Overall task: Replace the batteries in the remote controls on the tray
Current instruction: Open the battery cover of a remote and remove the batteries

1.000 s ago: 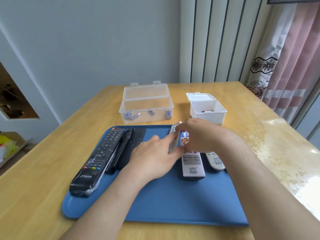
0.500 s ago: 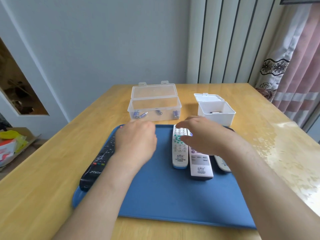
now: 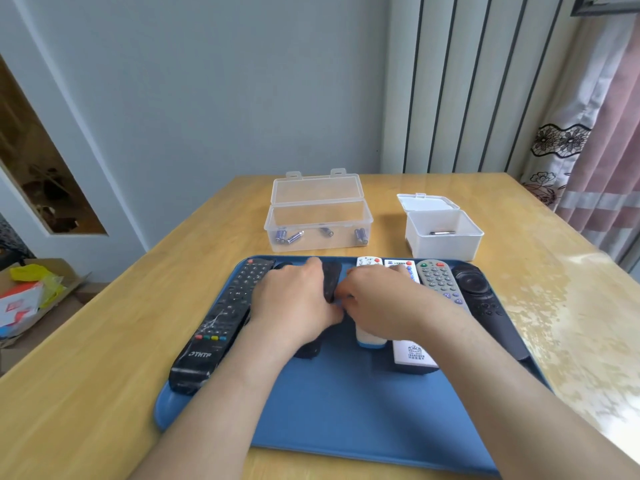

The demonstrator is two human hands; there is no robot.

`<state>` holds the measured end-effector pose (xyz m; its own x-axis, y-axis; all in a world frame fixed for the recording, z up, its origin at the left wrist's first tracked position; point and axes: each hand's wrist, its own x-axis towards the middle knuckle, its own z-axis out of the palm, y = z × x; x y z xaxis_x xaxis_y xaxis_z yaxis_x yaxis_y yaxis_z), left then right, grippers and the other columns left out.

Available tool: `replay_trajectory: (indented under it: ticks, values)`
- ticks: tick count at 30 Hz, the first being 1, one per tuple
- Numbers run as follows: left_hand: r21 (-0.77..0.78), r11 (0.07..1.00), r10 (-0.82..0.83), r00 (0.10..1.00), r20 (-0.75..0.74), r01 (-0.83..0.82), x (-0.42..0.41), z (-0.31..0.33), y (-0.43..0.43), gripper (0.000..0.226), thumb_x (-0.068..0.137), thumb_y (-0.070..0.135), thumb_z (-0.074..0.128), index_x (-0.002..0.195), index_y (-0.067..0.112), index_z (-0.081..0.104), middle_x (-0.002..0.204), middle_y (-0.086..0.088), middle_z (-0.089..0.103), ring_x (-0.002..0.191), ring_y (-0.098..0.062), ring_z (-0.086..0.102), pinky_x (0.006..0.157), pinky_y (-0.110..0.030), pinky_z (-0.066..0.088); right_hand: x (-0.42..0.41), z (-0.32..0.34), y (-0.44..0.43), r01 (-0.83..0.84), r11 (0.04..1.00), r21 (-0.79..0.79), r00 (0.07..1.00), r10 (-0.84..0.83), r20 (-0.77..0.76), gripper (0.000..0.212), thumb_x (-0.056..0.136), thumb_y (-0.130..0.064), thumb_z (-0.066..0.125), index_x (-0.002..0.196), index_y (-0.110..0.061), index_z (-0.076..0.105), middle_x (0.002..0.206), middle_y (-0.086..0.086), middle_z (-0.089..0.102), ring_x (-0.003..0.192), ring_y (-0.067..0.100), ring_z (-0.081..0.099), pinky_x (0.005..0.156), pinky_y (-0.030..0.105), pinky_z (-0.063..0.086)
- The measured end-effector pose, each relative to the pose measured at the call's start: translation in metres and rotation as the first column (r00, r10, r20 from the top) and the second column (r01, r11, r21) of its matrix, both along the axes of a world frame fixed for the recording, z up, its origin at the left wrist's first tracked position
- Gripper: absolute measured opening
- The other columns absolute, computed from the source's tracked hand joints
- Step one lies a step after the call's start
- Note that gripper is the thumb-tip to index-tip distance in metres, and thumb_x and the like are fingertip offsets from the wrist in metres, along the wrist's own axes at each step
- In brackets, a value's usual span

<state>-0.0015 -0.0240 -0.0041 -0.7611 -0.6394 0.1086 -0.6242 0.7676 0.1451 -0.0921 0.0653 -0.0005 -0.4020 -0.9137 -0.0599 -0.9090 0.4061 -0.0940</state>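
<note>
On wooden table (image 3: 104, 358), blue tray (image 3: 346, 410); grey wall (image 3: 225, 98)

"How did the surfaces come through on your feed?"

"I saw a light wooden table (image 3: 104, 393), varnished and glossy, with glare along its right side. The flat blue tray (image 3: 346, 410) looked smooth and matt."

"And the containers?"

"I made out a clear plastic box (image 3: 318, 216), shiny, and a white opaque plastic box (image 3: 446, 244), duller. The long black plastic remote (image 3: 221, 323) wore crinkled clear film; the slim black plastic remote (image 3: 331, 282) looked matt. The pink curtain (image 3: 609, 150) was cloth, the brown floor box (image 3: 74, 271) cardboard."
</note>
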Motion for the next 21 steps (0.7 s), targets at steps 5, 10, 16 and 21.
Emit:
replay_trajectory:
  ticks: [5,10,16,21]
  values:
    - [0.715,0.611,0.314,0.726,-0.612,0.339,0.001,0.010,-0.010,0.018,0.087,0.014,0.056,0.098,0.021,0.069,0.088,-0.004,0.074,0.082,-0.023,0.069,0.070,-0.029,0.053,-0.008,0.015,0.007,0.301,0.816,-0.494,0.720,0.144,0.678,0.033,0.099,-0.020,0.049,0.131,-0.019,0.058,0.121,0.010,0.068,0.112,0.034,0.062,0.097,0.050,0.048]
    - [0.719,0.309,0.531,0.514,-0.673,0.622,-0.003,0.010,0.010,0.024,0.097,0.005,0.047,0.096,0.014,0.069,0.084,-0.006,0.074,0.069,-0.016,0.069,0.055,-0.024,0.054,0.007,0.016,0.007,0.480,0.826,-0.296,0.130,0.267,0.955,0.034,0.104,-0.030,0.042,0.137,-0.024,0.040,0.109,0.016,0.068,0.077,0.034,0.071,0.063,0.037,0.060]
    - [0.646,0.588,0.422,0.496,-0.759,0.487,-0.002,0.013,0.007,0.017,0.092,0.020,0.063,0.087,0.008,0.074,0.077,-0.010,0.074,0.068,-0.019,0.070,0.061,-0.032,0.059,0.018,0.001,0.002,0.471,0.787,-0.399,0.179,0.358,0.916,0.026,0.105,-0.029,0.038,0.126,-0.017,0.049,0.098,0.012,0.070,0.054,0.025,0.063,0.049,0.025,0.049]
    - [0.603,0.681,0.399,0.479,-0.782,0.417,0.001,0.017,0.008,0.014,0.089,0.017,0.066,0.078,0.015,0.074,0.070,-0.006,0.074,0.069,-0.023,0.070,0.072,-0.046,0.059,0.025,-0.002,0.003,0.516,0.753,-0.407,0.082,0.430,0.899,0.025,0.104,-0.015,0.042,0.127,-0.022,0.051,0.081,0.000,0.070,0.059,0.030,0.068,0.058,0.036,0.060]
